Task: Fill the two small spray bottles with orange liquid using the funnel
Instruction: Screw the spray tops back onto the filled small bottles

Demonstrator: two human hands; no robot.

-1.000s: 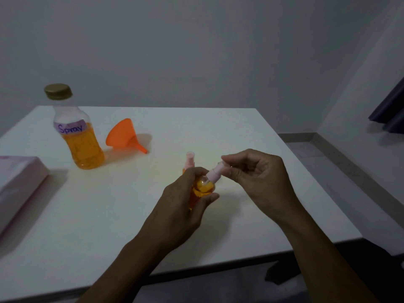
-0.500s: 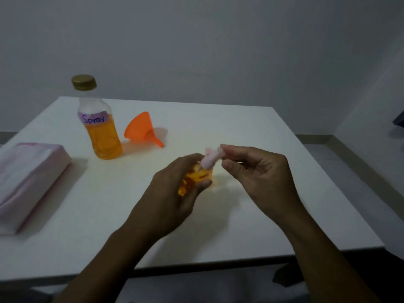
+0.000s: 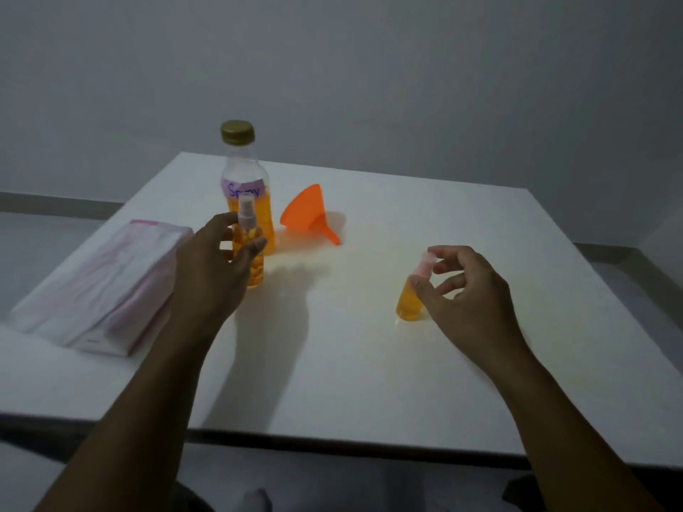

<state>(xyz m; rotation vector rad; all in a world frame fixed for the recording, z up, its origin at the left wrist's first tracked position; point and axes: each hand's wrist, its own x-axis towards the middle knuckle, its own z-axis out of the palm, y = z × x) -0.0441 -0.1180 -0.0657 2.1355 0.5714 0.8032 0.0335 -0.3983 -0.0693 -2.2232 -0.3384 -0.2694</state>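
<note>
Two small spray bottles filled with orange liquid stand capped on the white table (image 3: 369,382). My left hand (image 3: 210,275) is wrapped around the left spray bottle (image 3: 254,267), thumb on its front, just in front of the large bottle. My right hand (image 3: 465,293) pinches the right spray bottle (image 3: 408,306), thumb on its body and a fingertip at its pink cap. The large "Spray" bottle (image 3: 240,168), about half full of orange liquid, stands closed under a gold cap. The orange funnel (image 3: 306,216) lies on its side to the right of it.
A pink and white pack (image 3: 99,282) lies at the table's left edge, close to my left forearm. The table's front edge runs below my arms. A grey wall stands behind the table, with floor to either side.
Both hands were on one spray bottle at the table's middle, the right at its cap. Now they are apart, each on its own upright bottle, the left beside the large bottle. The view shifted.
</note>
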